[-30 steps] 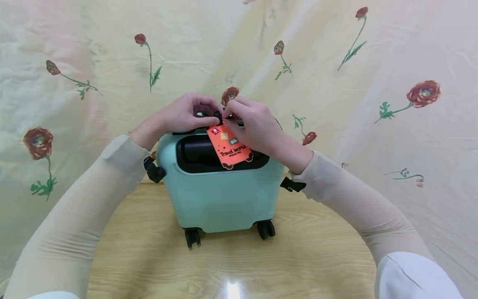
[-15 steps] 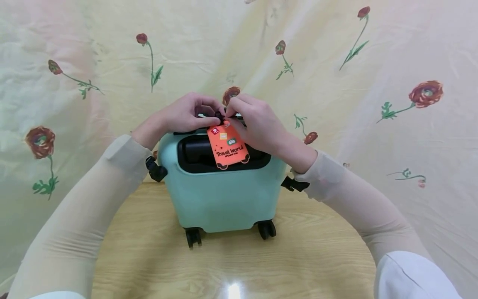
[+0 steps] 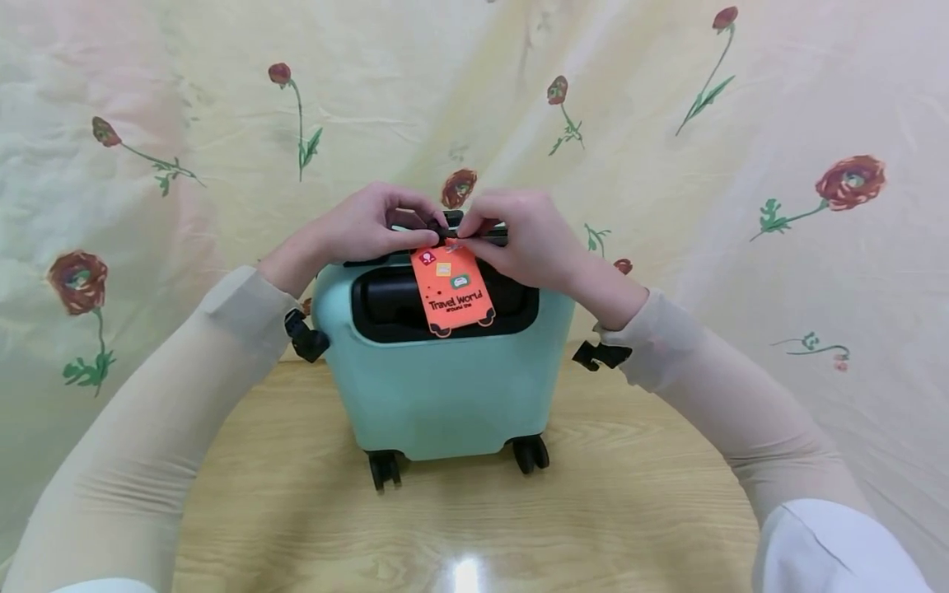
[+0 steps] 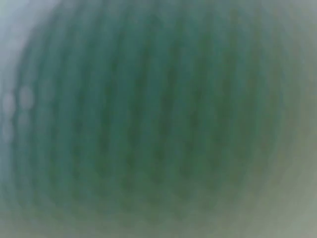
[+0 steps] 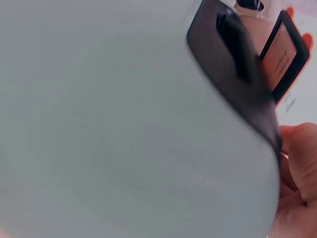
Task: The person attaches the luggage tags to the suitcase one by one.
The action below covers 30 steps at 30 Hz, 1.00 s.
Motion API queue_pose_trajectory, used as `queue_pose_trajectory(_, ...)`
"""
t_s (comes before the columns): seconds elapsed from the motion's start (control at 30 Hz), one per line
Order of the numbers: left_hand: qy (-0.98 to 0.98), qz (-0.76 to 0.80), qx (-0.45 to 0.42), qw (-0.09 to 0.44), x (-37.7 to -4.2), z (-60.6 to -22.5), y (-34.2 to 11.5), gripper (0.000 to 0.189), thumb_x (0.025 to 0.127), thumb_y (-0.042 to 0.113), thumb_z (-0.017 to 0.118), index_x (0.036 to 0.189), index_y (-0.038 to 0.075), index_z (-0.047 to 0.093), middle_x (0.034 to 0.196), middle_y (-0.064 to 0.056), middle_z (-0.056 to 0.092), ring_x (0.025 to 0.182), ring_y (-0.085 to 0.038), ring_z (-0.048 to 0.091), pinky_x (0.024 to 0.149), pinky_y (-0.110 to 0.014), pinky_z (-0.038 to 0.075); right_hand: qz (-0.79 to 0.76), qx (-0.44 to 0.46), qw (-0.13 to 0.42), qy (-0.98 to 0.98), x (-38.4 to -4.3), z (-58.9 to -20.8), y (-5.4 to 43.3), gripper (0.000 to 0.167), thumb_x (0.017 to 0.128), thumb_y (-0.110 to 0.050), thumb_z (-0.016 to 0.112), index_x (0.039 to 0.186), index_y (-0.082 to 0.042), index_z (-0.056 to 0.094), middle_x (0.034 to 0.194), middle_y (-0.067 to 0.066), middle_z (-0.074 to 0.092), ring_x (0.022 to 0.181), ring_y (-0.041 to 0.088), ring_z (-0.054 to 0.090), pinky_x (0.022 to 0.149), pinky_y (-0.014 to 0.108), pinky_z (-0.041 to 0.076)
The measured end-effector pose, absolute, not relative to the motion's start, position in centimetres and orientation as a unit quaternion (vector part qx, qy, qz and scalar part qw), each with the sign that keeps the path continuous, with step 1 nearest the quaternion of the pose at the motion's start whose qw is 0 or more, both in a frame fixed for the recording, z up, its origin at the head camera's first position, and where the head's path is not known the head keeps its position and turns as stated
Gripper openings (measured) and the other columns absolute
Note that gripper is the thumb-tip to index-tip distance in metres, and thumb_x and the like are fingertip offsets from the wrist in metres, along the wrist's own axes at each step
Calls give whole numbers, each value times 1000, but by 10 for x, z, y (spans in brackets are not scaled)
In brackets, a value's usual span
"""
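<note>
Pinching a black strap (image 3: 448, 234), the thumb and fingers of the left hand (image 3: 374, 221) came together just above an orange tag (image 3: 452, 288). Close beside them, the thumb and fingertips of the right hand (image 3: 535, 235) also gripped the strap, though its exact path between the two hands was too small to make out. The tag hung beneath, slightly tilted, its printed side with the words "Travel World" facing the head camera. In the right wrist view its other side showed a black frame, near the fingers at the picture's edge. Behind the tag was the black recess (image 3: 387, 301) in the front of a mint-green suitcase (image 3: 448, 395), and the tag's lower edge lay within that recess. The suitcase stood upright, its black wheels (image 3: 530, 455) on a wood-grain surface (image 3: 593, 511). From the left wrist, only blurred green ribbing could be seen. Pale sleeves (image 3: 166, 403) covered both forearms, with a black clip (image 3: 306, 336) below the left wrist and another near the right cuff. Beyond everything hung a creamy cloth (image 3: 630, 66) printed with red flowers (image 3: 851, 183) on green stems.
</note>
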State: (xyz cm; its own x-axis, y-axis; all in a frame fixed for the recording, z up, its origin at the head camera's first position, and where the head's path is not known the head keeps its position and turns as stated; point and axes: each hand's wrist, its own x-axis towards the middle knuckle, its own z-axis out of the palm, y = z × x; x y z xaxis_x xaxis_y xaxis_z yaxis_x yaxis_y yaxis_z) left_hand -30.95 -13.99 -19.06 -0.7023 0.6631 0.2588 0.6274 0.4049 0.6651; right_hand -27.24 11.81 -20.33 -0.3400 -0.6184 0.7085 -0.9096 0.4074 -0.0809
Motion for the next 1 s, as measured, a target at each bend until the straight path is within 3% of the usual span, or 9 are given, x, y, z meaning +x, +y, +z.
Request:
queue_pose_trajectory(0.37,830,390,398,20,-308,-190,-138,20,98,7,73,117,3,77,116,-9,77,94,-12,78,89,-22,62,257,497,317,-766,-269,-203,119,7,92,-4,82,93,-3,75,95,10,80,85,19,78,85,37,65)
queue_pose_trajectory(0.5,831,388,398,14,-306,-190,-138,21,99,7,72,119,4,78,117,-9,77,98,-13,78,91,-22,62,266,490,317,-767,-267,-203,118,7,91,-2,81,94,-3,75,96,9,80,87,19,78,87,38,65)
queue_pose_trajectory(0.7,831,388,399,24,-305,-191,-140,30,101,9,70,130,7,75,127,-9,76,116,-20,76,102,-26,59,283,481,310,-769,-269,-204,115,9,90,-1,82,94,-1,73,98,11,79,86,20,79,85,36,66)
queue_pose_trajectory(1.0,821,409,394,58,-308,-190,-138,20,100,9,69,120,4,71,118,-8,70,107,-24,69,98,-26,58,256,499,334,-758,-267,-207,115,10,91,-4,82,93,-1,72,95,13,78,86,21,79,83,36,66)
